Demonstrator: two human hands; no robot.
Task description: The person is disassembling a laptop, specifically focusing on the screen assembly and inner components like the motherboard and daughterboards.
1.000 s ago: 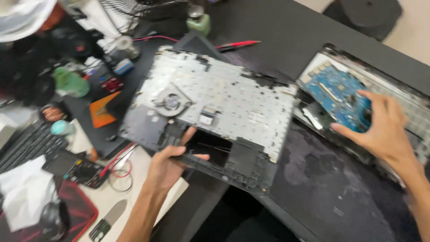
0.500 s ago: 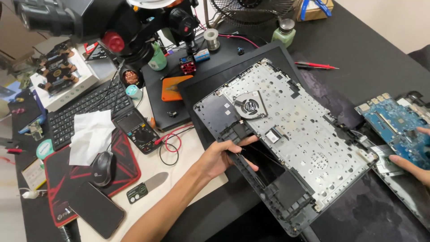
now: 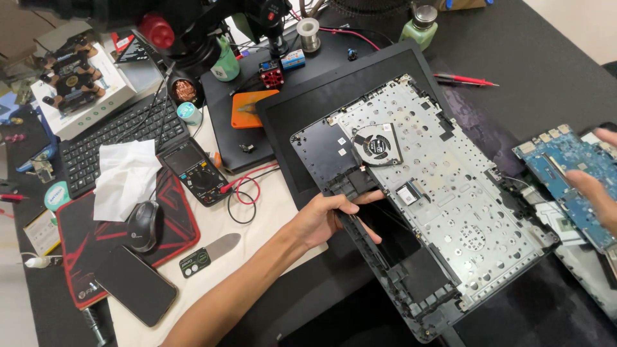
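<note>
My left hand (image 3: pixel 328 217) grips the near-left edge of an opened laptop base (image 3: pixel 443 199), a black frame with a silver metal plate and a round cooling fan (image 3: pixel 378 144). The base lies tilted across a black mat (image 3: pixel 308 109). At the right edge of the view my right hand (image 3: pixel 594 193) holds a blue circuit board (image 3: pixel 569 173); only its fingers show.
A multimeter (image 3: pixel 191 170) with red leads, a black mouse (image 3: pixel 144 225) on a red-black pad, a phone (image 3: pixel 135 284), a white tissue (image 3: pixel 125 177) and a keyboard (image 3: pixel 116 138) lie to the left. Bottles, a solder spool and a red probe (image 3: pixel 466 79) stand at the back.
The view has swung left and down, bringing the left side of the desk into sight. My left hand keeps its grip on the laptop base. My right hand has slid to the frame's right edge.
</note>
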